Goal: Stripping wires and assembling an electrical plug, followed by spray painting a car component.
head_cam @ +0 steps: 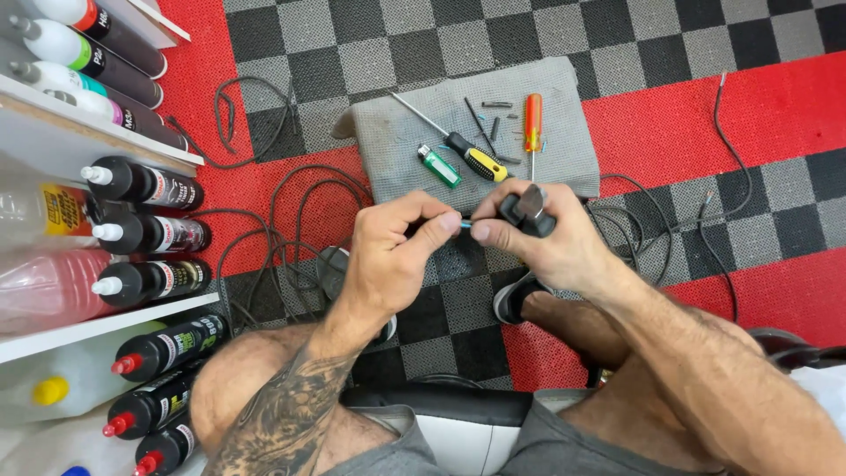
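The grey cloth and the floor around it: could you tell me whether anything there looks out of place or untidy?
Yes: black cables sprawl tangled over the tiles, and small loose bits lie scattered on the grey cloth beside two screwdrivers.

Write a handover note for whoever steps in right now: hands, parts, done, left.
Left hand: fingertips pinched on a small blue wire end, held between both hands.
Right hand: pinches the same wire end and also grips a black tool with a metal jaw.
On the grey cloth: black-and-yellow screwdriver, orange screwdriver, green lighter, a few small dark bits.
Black cable lies looped on the checkered floor tiles left of the cloth.
Done: wire end is in hand, tools laid out.
Left: whatever joins the wire is not visibly finished; the screwdrivers lie untouched.
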